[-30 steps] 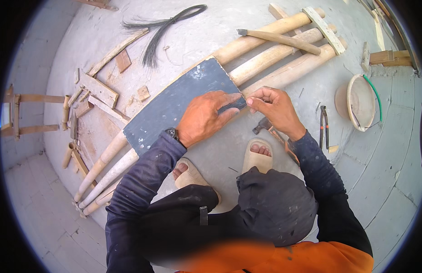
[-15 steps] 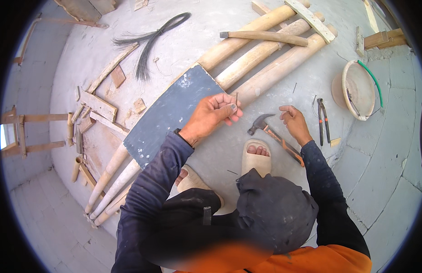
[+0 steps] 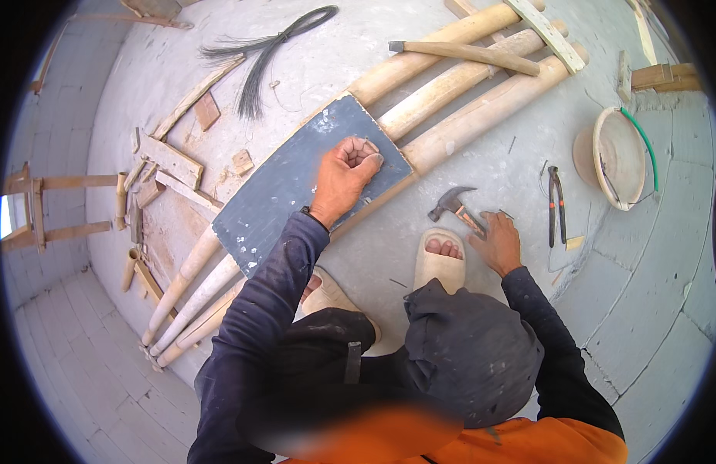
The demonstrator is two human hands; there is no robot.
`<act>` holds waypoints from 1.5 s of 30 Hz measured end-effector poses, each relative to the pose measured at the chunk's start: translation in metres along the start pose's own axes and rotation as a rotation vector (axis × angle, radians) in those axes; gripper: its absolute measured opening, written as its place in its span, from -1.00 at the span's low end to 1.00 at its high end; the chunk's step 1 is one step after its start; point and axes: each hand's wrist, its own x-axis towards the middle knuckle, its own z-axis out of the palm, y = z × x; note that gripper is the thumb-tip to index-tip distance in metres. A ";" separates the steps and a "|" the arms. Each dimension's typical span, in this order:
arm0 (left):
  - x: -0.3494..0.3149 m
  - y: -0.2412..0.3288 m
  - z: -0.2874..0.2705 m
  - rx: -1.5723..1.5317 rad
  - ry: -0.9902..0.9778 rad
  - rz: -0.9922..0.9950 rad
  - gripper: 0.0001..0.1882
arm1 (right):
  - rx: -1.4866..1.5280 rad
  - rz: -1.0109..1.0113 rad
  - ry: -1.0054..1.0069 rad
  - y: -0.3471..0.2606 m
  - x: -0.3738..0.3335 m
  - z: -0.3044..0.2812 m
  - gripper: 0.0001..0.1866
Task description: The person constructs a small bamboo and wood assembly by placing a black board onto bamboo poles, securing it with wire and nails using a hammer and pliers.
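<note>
My left hand (image 3: 344,179) is closed above the dark blue-grey board (image 3: 277,185), thumb pressed to curled fingers. The thin nail seen there half a second ago is now mostly hidden by the fingers. The board lies across several round wooden poles (image 3: 427,94). At the right, my right hand (image 3: 498,241) is closed over the handle of a claw hammer (image 3: 453,205) on the concrete floor; the hand covers the lower handle. Beside its fingertips is a small dark nail (image 3: 507,216).
Pincers (image 3: 557,205) and a pale bucket (image 3: 601,158) with a green-covered handle are at the right. A loose wooden handle (image 3: 466,56) lies across the poles. Tie wire (image 3: 263,66) and wood scraps (image 3: 172,166) lie left. My sandalled feet stand near the hammer.
My left hand has moved left from beyond the board's edge to over the board, its fingers curling in. My right hand has come down onto the hammer handle.
</note>
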 end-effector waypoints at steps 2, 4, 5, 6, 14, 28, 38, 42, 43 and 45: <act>-0.006 -0.007 0.009 0.134 0.051 0.075 -0.88 | 0.003 0.011 0.005 0.003 -0.004 0.009 -0.46; -0.010 -0.012 0.019 0.331 0.080 0.236 -0.86 | -0.029 0.025 0.013 0.008 -0.003 0.017 -0.50; -0.011 -0.015 0.023 0.433 0.097 0.328 -0.85 | -0.043 0.068 -0.031 0.010 -0.002 0.019 -0.52; -0.012 -0.017 0.027 0.415 0.099 0.322 -0.84 | -0.028 0.050 -0.023 0.012 -0.001 0.020 -0.53; -0.010 -0.032 0.033 0.399 0.155 0.337 -0.85 | 0.450 0.385 -0.405 -0.014 -0.013 -0.028 -0.46; -0.012 -0.037 0.031 0.456 0.153 0.468 -0.86 | 0.610 0.133 -0.266 -0.108 -0.039 -0.141 -0.51; -0.017 -0.040 0.001 0.318 0.246 0.415 -0.85 | 0.778 0.182 -0.058 -0.135 0.023 -0.069 -0.64; -0.041 -0.051 -0.128 0.422 0.417 0.161 -0.78 | 0.909 0.199 -0.111 -0.151 0.072 -0.041 -0.57; -0.065 -0.056 -0.163 0.539 0.449 0.245 -0.80 | 0.935 0.167 -0.100 -0.157 0.081 -0.038 -0.56; -0.115 -0.068 -0.226 0.597 0.514 0.120 -0.82 | 1.006 0.075 -0.085 -0.168 0.092 -0.037 -0.54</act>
